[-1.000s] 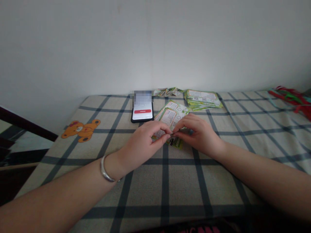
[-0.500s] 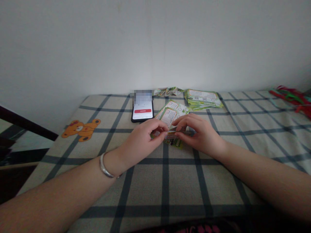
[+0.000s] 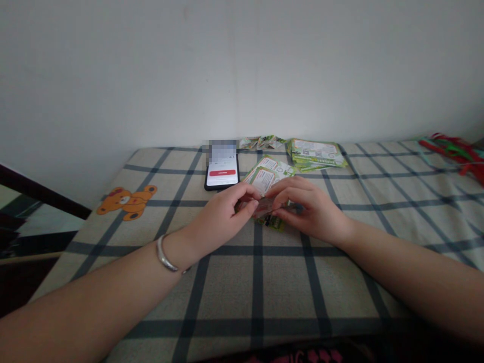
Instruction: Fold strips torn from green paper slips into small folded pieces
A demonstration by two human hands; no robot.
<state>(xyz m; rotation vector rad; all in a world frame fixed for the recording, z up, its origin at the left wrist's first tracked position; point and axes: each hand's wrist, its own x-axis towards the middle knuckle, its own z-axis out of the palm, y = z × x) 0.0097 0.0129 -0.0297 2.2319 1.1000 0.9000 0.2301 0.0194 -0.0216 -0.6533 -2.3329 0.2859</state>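
My left hand [image 3: 223, 214] and my right hand [image 3: 310, 206] meet over the middle of the table. Between them is a small folded printed paper [image 3: 266, 205], gripped by the thumb and fingers of each hand. My fingers cover much of it. Just behind and under the hands, green and white printed cards [image 3: 264, 177] lie overlapping on the tablecloth. The lower corner of a green printed piece [image 3: 278, 224] shows below my fingertips. A silver bracelet [image 3: 165, 254] circles my left wrist.
A phone [image 3: 222, 176] with a lit screen lies left of the cards. Against the wall are crumpled or folded printed pieces [image 3: 262, 142] and a stack of cards [image 3: 317, 153]. A bear cutout [image 3: 130, 201] lies at left, a red and green bundle [image 3: 459, 154] at far right.
The folded paper has tilted between my fingers, so more of its face shows. My left fingertips have shifted slightly up and left. Everything else stays in place.
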